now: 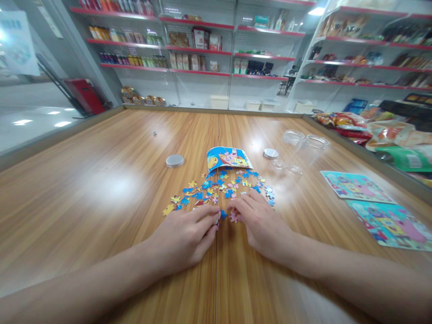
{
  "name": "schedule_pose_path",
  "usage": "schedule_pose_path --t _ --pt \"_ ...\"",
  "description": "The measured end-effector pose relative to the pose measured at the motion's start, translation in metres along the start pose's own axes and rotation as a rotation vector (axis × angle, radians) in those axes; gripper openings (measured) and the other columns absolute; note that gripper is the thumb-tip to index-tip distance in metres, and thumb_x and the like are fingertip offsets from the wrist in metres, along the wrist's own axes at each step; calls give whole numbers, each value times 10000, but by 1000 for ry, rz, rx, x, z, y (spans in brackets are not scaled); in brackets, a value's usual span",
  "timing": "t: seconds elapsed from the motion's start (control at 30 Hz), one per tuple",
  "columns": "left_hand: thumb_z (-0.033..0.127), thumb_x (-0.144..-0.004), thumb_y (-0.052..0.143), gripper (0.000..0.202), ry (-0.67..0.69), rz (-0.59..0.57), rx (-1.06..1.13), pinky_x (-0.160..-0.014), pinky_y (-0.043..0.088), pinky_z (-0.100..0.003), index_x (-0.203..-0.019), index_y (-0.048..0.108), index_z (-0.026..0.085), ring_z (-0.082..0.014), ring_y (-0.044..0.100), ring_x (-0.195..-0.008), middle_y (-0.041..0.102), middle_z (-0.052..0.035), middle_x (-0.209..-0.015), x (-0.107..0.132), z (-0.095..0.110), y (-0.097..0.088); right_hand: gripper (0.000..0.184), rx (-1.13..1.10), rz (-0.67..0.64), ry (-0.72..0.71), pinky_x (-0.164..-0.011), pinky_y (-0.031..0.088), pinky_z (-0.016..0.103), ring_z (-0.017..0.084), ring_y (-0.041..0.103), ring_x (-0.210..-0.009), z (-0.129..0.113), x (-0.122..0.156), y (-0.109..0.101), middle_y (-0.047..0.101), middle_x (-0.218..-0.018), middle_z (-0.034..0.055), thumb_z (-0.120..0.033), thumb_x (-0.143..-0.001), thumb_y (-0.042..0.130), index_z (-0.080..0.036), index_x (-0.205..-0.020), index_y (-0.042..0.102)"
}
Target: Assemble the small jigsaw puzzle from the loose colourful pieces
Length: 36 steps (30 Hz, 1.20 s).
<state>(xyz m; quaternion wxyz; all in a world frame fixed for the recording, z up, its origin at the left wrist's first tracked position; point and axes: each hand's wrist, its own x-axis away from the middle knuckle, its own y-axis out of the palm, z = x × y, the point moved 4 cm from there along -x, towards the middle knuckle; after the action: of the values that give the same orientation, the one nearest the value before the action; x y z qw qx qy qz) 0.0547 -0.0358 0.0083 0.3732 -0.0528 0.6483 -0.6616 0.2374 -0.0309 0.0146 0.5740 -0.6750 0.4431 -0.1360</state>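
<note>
A spread of small jigsaw puzzle pieces (199,195) in blue, yellow and pink lies on the wooden table, in front of both hands. My left hand (191,231) is closed at the fingertips, pinching a puzzle piece (218,218) mostly hidden by the fingers. Opposite it, my right hand (261,220) rests with curved fingers apart from the thumb, its fingertips at a pink puzzle piece (233,217) on the table. A blue puzzle piece (223,214) lies between the hands. Behind the spread stands a curved, printed cartoon sheet (229,157).
Two silver lids (174,160) (270,153) flank the sheet. Clear plastic jars (312,148) lie at the right, near two cartoon picture cards (356,186) (393,225). Snack packets (405,157) line the right edge. Stocked shelves (199,49) stand beyond the table (101,216).
</note>
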Motion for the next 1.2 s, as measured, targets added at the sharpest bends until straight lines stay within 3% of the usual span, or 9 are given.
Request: schedule_pose_path --t 0.23,0.4,0.53,0.63,0.73,0.97,1.1,1.2 --pt "198 -953 474 277 -20 -50 37 -852 645 -388 -1169 642 154 -221 686 -1038 645 -111 -1207 -2 2 -1 377 16 -10 -17 -838 421 395 261 481 -982 -6 2 2 607 -1005 87 60 -774 514 -166 -1071 564" --pt "196 -951 461 256 -12 -98 60 -872 637 -392 -1112 657 162 -219 688 -1033 641 -108 -1167 -3 4 0 356 -45 -25 -54 -859 424 393 256 475 -991 -8 1 4 605 -1044 87 37 -790 517 -170 -1074 569" --pt "190 -947 470 283 -7 -88 50 -878 635 -407 -1175 636 168 -227 685 -1046 633 -106 -1229 -3 2 1 326 -40 13 -70 -824 421 386 251 482 -955 -11 2 -3 614 -977 83 25 -815 490 -173 -1051 597" --pt "195 -951 478 310 -5 -62 45 -882 634 -401 -1227 615 167 -225 679 -1060 635 -105 -1247 -2 2 2 147 -12 72 13 -814 425 408 259 500 -926 -14 4 -9 613 -933 99 -105 -880 533 -162 -991 611" --pt "198 -953 481 310 -7 -60 50 -887 633 -387 -1229 617 160 -222 675 -1068 643 -106 -1236 -1 2 1 60 7 37 77 -807 435 411 259 521 -912 -16 7 -8 614 -910 95 -222 -897 586 -172 -909 616" --pt "198 -952 485 307 -16 -54 44 -884 635 -390 -1226 623 177 -220 682 -1054 644 -96 -1235 -1 2 1 43 4 -19 88 -803 440 387 240 539 -908 -13 6 -3 618 -911 81 -191 -907 572 -178 -890 610" --pt "197 -957 484 298 -14 -46 40 -882 637 -386 -1222 619 171 -217 684 -1051 647 -95 -1235 0 2 1 121 130 -3 148 -801 425 407 256 529 -905 -1 3 -7 607 -916 103 -162 -931 494 -177 -868 596" --pt "194 -957 484 288 -10 -40 36 -882 637 -385 -1209 622 169 -218 684 -1056 647 -94 -1239 0 2 1 164 235 44 172 -825 415 435 283 518 -943 8 0 -11 599 -945 122 -98 -898 488 -168 -950 626"
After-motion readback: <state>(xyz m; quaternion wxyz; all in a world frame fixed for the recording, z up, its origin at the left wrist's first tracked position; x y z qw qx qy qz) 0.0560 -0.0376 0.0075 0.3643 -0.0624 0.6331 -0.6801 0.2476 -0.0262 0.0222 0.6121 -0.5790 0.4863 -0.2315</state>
